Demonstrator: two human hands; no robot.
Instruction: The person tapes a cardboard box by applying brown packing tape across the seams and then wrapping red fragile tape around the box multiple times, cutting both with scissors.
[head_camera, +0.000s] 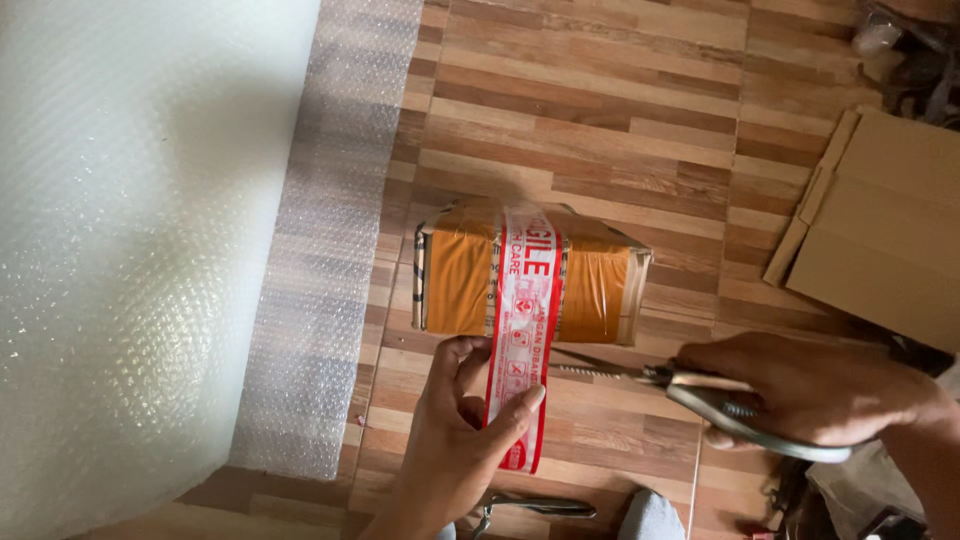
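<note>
Just below the brown tape-wrapped cardboard parcel on the wooden floor, my left hand pinched the red-and-white printed tape strip taut, its long axis running from the parcel toward me. My right hand, closed round grey-handled scissors, brought the blades in crosswise from the right, tips just beside the strip.

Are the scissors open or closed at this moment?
Open: the scissors in the right hand show two spread blades pointing at the red-and-white tape.
</note>
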